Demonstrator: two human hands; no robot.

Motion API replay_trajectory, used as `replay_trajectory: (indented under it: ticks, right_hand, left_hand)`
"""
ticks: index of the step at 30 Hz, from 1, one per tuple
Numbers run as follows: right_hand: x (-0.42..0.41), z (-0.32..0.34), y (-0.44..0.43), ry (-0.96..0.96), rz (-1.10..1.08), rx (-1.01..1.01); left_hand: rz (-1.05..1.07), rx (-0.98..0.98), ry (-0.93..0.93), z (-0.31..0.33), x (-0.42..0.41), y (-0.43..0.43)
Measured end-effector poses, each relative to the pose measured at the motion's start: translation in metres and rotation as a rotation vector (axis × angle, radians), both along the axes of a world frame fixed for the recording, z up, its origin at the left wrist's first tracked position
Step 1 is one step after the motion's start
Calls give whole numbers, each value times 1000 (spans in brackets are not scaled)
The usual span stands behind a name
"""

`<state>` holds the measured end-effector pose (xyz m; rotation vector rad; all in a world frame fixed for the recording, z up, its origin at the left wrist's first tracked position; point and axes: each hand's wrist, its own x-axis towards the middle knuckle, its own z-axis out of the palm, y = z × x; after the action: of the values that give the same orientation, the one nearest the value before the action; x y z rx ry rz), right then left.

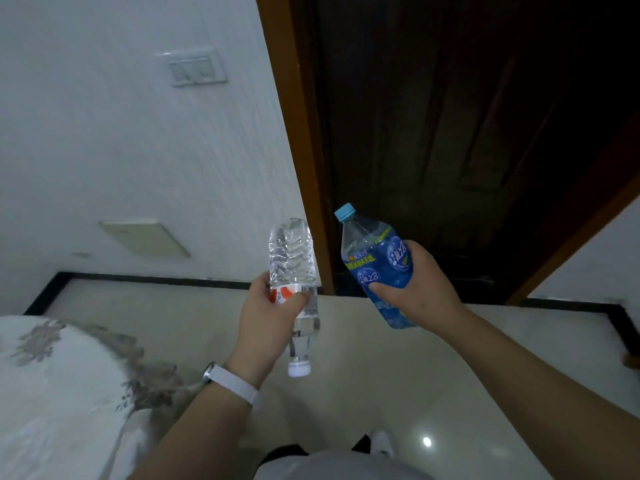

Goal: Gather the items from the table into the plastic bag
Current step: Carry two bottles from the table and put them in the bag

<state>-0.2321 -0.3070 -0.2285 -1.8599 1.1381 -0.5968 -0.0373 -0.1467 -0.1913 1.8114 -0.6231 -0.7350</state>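
My left hand (268, 317) grips a clear water bottle (292, 258) around its white and orange label; the bottle is upside down, its white cap pointing toward the floor. My right hand (420, 285) grips a blue-labelled drink bottle (375, 258) around its middle, tilted with its light blue cap up and to the left. Both bottles are held in the air in front of me, close together but apart. No table and no plastic bag are in view.
A bed with a floral cover (59, 382) lies at the lower left. Pale glossy floor tiles (381, 375) stretch ahead. A white wall with a switch plate (197, 67) stands on the left and a dark wooden door (450, 133) in an orange frame straight ahead.
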Motion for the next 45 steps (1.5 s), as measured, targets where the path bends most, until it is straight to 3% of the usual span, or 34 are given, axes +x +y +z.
replay_trajectory:
  ticks: [13, 25, 29, 45]
  right_hand:
    - [150, -7, -90, 43, 196, -18]
    - [383, 33, -144, 70, 317, -113]
    - [458, 36, -128, 134, 478, -182]
    - [781, -13, -80, 69, 997, -42]
  left_hand:
    - [226, 7, 40, -21, 121, -69]
    - [346, -95, 68, -2, 338, -105]
    - [459, -117, 59, -3, 390, -89]
    - [1026, 0, 114, -36, 574, 8]
